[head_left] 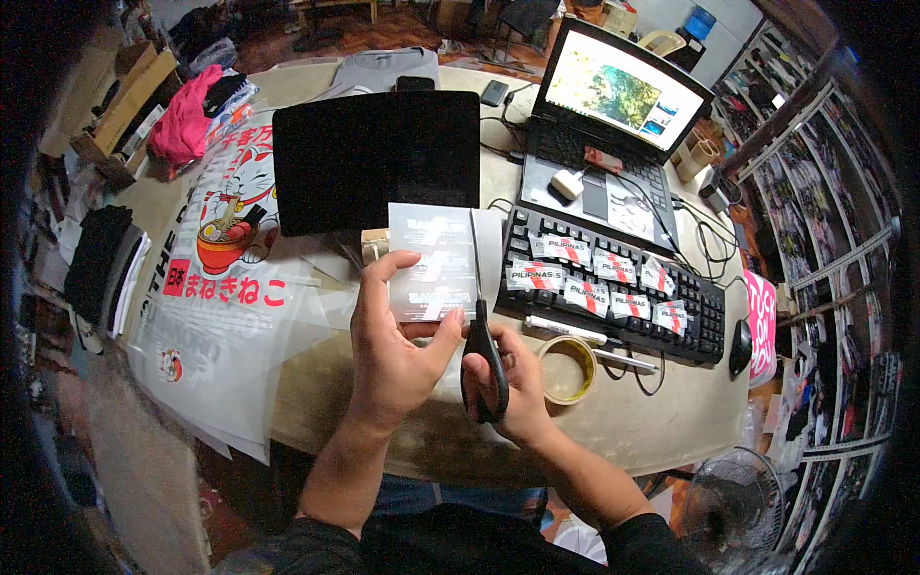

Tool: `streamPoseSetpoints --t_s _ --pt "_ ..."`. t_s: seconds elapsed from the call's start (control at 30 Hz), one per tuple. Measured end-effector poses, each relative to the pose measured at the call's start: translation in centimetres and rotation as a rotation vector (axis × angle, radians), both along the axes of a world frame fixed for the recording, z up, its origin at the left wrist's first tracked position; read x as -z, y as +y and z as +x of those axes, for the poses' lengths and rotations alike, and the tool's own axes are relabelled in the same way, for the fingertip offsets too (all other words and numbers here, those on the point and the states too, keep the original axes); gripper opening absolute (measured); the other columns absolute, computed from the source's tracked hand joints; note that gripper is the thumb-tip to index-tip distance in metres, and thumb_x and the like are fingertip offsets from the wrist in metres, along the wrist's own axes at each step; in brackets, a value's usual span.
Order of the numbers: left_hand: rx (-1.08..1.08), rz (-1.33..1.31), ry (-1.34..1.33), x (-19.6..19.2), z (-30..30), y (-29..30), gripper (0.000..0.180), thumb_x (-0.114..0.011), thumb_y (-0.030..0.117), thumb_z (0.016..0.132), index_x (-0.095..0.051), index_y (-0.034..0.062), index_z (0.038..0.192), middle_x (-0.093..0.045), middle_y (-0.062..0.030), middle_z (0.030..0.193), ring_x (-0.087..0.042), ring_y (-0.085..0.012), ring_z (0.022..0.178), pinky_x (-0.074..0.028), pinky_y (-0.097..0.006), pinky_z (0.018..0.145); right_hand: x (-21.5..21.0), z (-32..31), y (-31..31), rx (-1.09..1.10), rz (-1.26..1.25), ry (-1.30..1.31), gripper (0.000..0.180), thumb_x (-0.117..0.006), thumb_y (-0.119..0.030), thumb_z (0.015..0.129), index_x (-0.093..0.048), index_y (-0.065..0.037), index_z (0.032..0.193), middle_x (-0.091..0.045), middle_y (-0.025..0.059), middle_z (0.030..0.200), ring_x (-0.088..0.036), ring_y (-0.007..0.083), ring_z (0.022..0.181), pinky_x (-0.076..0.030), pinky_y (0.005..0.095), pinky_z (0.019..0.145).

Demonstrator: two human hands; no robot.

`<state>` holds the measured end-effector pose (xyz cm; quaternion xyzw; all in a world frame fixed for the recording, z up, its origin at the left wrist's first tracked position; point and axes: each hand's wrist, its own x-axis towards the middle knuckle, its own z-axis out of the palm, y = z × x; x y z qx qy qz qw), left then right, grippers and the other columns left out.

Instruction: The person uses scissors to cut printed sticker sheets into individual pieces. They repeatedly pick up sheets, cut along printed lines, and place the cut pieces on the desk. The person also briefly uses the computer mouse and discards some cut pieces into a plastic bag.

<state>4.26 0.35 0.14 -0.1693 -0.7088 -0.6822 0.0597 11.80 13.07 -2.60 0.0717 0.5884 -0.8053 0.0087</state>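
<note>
In my left hand [398, 355] is a translucent sheet [431, 259] printed with pale repeated labels, held up between thumb and fingers. My right hand [508, 383] grips the black handles of a pair of scissors [487, 359]. The scissors point away from me, and their blades run along the sheet's right edge. Whether the blades are parted is hard to make out. Several small cut labels [586, 295] with a red stripe lie on the black keyboard [704, 326] to the right.
A roll of tape [567, 371] and a marker [565, 332] lie before the keyboard. Behind stand an open laptop [613, 96] and a dark flat panel [374, 158]. Printed transfer films [206, 335] cover the table's left. A mouse [741, 347] sits at right, a fan [733, 508] below.
</note>
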Motion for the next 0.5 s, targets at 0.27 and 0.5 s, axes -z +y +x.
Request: streamPoseSetpoints --t_s 0.27,0.5 --pt "-0.094 0.020 -0.145 1.5 2.2 -2.9 0.047 -0.067 -0.006 0.076 -0.046 -0.0007 0.118 -0.049 -0.0141 0.116 -0.061 -0.0208 0.097 -0.059 -0.028 0.073 -0.1 0.2 -1.6 -0.132 -0.032 -0.113 0.036 -0.066 -0.021 0.091 -0.049 -0.002 0.116 -0.052 -0.0034 0.074 -0.045 0.0032 0.063 -0.034 0.0206 0.051" --pt "-0.193 0.135 -0.234 3.1 5.0 -4.9 0.045 -0.066 -0.006 0.080 -0.045 -0.0025 0.120 -0.055 -0.0133 0.108 -0.063 -0.0173 0.090 -0.056 -0.026 0.074 2.0 1.1 -2.8 -0.258 0.071 -0.050 0.032 -0.062 -0.024 0.092 -0.051 -0.002 0.113 -0.050 -0.0004 0.060 -0.047 0.0086 0.046 -0.038 0.0239 0.041"
